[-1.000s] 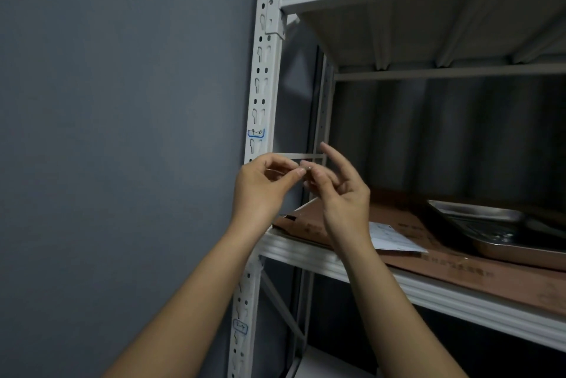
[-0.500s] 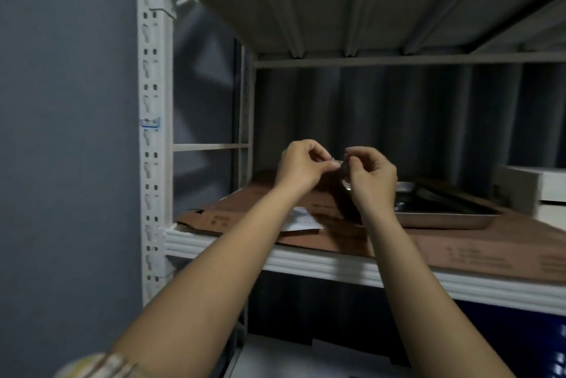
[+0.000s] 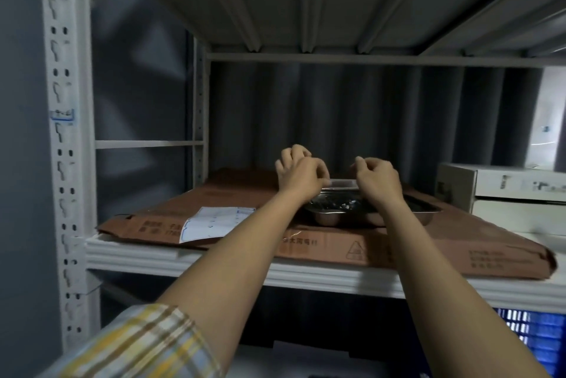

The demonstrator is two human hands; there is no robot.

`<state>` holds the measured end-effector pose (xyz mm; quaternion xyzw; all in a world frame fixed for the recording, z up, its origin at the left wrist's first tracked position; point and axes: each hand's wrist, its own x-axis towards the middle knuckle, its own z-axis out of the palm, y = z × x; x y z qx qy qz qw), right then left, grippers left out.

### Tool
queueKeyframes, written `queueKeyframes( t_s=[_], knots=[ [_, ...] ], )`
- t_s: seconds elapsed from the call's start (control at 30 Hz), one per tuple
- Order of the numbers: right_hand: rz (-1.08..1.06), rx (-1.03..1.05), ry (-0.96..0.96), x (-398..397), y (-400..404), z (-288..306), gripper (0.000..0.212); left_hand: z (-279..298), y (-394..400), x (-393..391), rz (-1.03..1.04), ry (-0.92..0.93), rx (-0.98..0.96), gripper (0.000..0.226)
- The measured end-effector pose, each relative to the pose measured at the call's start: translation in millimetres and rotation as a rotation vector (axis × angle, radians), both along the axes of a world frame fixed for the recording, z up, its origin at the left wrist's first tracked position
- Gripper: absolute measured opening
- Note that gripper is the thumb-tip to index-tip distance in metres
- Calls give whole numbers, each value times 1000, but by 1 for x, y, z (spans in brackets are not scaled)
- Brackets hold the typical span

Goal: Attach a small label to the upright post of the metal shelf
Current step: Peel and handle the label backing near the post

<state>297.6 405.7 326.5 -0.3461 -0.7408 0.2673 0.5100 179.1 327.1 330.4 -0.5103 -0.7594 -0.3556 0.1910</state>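
We pinch a thin clear strip [image 3: 342, 184] between our left hand [image 3: 301, 174] and right hand [image 3: 377, 180], above the metal tray [image 3: 332, 216]. Left of the tray, 1 blue-edged label [image 3: 62, 115] sits on the post [image 3: 66, 163]; its writing is unreadable.

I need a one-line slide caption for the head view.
Both hands hold a small strip above the metal tray.
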Motion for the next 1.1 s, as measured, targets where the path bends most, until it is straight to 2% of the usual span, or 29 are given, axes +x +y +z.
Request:
queueKeyframes(
  t_s=[0.13,0.23,0.3,0.37,0.4,0.47,0.6,0.77,0.83,0.9,0.97,1.0,1.07,1.1],
  knots=[
    [16,9,-17,0,9,-6,30,-6,8,-2,26,13,52,22],
    [10,29,-54,-3,13,-8,26,-5,12,-2,-75,15,32,5],
    [45,24,-38,-5,13,-8,21,-7,13,-3,-142,11,6,24],
    [102,24,-4,-6,11,-8,17,-7,12,-5,-193,-33,-24,47],
    [112,45,-10,-6,10,-8,16,-7,12,-7,-207,-66,-30,51],
    [112,104,-37,-7,9,-7,16,-3,11,-11,-219,-127,-13,51],
    [127,142,-80,-7,5,-4,11,-3,11,-15,-270,-177,-4,34],
    [177,129,-147,-5,2,-3,17,-8,10,-15,-408,-375,-26,57],
    [220,105,-164,-4,1,-3,20,-6,8,-16,-399,-376,-33,55],
    [228,125,-186,-5,0,-4,18,-4,5,-15,-376,-358,-1,40],
    [155,196,-179,-9,-7,-3,22,-1,-1,-17,-278,-265,33,18],
    [113,235,-198,-12,-9,-3,24,-1,-4,-18,-202,-194,23,21],
    [71,297,-399,-19,-16,-1,14,-1,-14,-21,-106,-75,-33,14],
    [62,302,-519,-23,-21,0,28,-1,-21,-23,-86,-39,-49,13]
  ],
)
